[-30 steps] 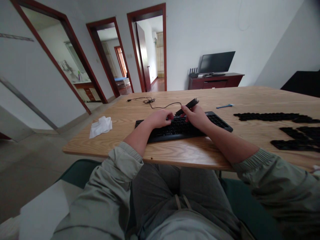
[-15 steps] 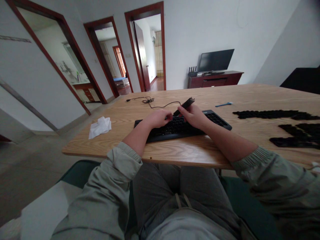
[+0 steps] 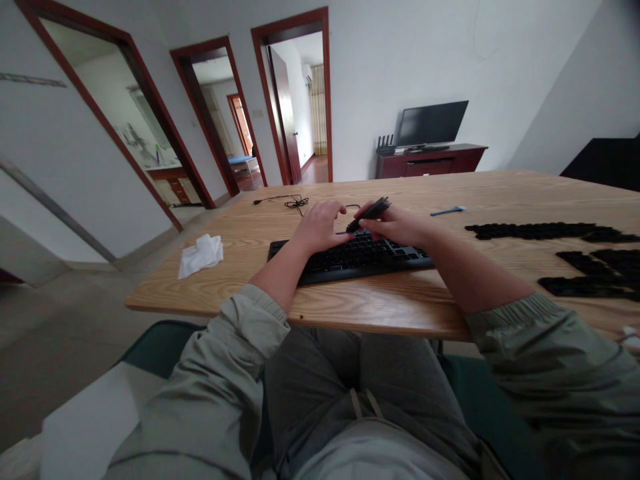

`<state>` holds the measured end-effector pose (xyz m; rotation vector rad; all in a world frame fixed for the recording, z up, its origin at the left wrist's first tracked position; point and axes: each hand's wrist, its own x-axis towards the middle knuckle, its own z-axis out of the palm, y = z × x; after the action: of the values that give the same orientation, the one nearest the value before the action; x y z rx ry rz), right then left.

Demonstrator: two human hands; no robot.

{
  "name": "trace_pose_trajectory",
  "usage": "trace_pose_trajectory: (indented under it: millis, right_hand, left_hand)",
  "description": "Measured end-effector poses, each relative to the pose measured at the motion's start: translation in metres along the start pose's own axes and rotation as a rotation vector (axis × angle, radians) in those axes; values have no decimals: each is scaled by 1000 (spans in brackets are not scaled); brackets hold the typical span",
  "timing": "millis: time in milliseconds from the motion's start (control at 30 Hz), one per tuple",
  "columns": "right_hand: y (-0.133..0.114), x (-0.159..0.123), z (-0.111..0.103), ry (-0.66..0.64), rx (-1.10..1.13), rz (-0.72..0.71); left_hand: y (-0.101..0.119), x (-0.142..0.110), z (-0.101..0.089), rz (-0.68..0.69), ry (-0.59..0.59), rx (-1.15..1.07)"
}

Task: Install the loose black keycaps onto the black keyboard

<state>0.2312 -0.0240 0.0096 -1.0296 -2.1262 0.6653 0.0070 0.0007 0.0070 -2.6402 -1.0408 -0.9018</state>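
Right hand (image 3: 397, 225) pinches a slim black tool (image 3: 369, 215) above the black keyboard (image 3: 365, 257); left hand (image 3: 320, 227) lies spread on it.

Soft, even indoor light leaves only faint shadows; the wide lens bends the door frame (image 3: 95, 110) at upper left, and the upper right corner darkens slightly.
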Motion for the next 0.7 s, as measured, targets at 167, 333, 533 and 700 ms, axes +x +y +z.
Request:
trace_pose_trajectory:
  millis: [167, 333, 533, 700]
  right_hand:
    - [-2, 8, 1, -9, 44, -21]
    - [-1, 15, 5, 22, 3, -16]
    - [23, 11, 24, 125, -227, 62]
    - [30, 13, 40, 21, -481, 5]
  left_hand:
    - [2, 5, 6, -22, -63, 107]
    - [0, 7, 11, -80, -258, 84]
    - [-7, 6, 15, -142, -297, -22]
    - [-8, 5, 15, -170, -273, -7]
